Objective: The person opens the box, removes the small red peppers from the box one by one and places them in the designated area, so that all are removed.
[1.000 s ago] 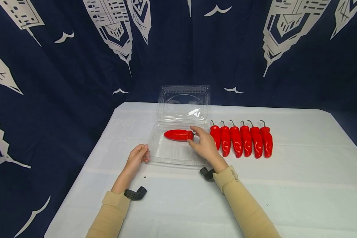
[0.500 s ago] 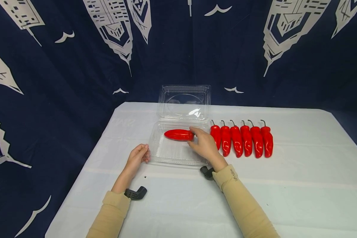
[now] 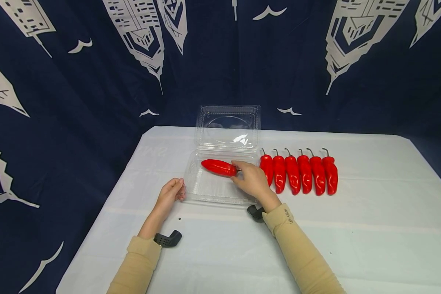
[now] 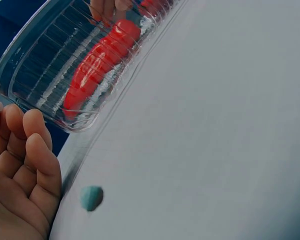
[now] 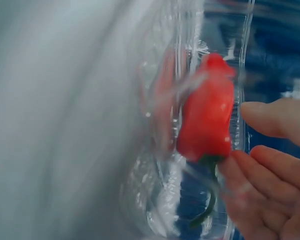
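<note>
A red chili pepper (image 3: pixel 217 167) with a dark green stem lies slantwise inside the clear plastic clamshell container (image 3: pixel 213 190), its tip to the left. My right hand (image 3: pixel 251 179) reaches into the container and pinches the pepper's stem end, thumb and finger on opposite sides of it in the head view. The right wrist view shows fingers (image 5: pixel 275 187) right at the pepper's base (image 5: pixel 207 125), beside the stem. At the container's left edge, my left hand (image 3: pixel 170 192) pinches the rim, its other fingers (image 4: pixel 40 155) bent beside the corner.
Several more red chili peppers (image 3: pixel 293 173) stand in a row right of the container, stems away from me. The lid (image 3: pixel 226 132) is raised at the back. A tiny speck (image 3: pixel 179 219) lies on the white tablecloth (image 3: pixel 220 253). Behind hangs a dark blue patterned curtain (image 3: pixel 242 73).
The pepper in the container has turned from nearly level to slanting, its stem end nearer me, and shifted slightly left. My right fingers have drawn in around that end. The left hand stays put.
</note>
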{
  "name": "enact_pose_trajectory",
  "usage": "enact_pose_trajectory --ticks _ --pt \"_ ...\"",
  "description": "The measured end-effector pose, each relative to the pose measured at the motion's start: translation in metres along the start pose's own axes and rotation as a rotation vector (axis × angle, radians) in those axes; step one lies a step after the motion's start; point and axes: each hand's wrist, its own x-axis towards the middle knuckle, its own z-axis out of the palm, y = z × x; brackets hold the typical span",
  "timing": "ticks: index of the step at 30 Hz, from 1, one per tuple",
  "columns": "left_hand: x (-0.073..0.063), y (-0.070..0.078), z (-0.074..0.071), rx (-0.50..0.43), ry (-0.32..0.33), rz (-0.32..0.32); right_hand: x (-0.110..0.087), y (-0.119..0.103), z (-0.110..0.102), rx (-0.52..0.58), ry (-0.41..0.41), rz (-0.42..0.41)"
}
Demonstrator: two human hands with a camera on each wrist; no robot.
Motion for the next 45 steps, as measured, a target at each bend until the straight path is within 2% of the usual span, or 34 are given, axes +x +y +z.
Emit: enact_pose_trajectory --ticks 22,25,31,34,36,43,45 --pt "0.000 0.003 0.000 0.014 0.009 -0.033 -0.002 -0.001 0.001 -0.006 -0.010 -0.023" --pt "0.000 0.007 0.001 0.015 0.005 -0.043 -0.002 0.000 0.002 -0.007 -0.007 -0.026" --pt "-0.010 0.026 0.007 0.032 -0.005 -0.044 -0.001 0.001 0.002 0.000 -0.008 -0.023" --pt "-0.011 0.028 0.008 0.030 -0.008 -0.041 -0.001 0.001 0.002 0.026 -0.010 -0.008" --pt "-0.011 0.028 0.008 0.032 -0.009 -0.037 0.000 0.001 0.002 0.042 -0.011 -0.007" --pt "0.000 0.006 0.001 0.010 0.003 -0.032 0.001 0.002 0.002 0.044 -0.028 -0.034" --pt "0.000 0.004 0.001 -0.001 0.007 -0.027 0.000 0.002 0.002 0.052 -0.036 -0.038"
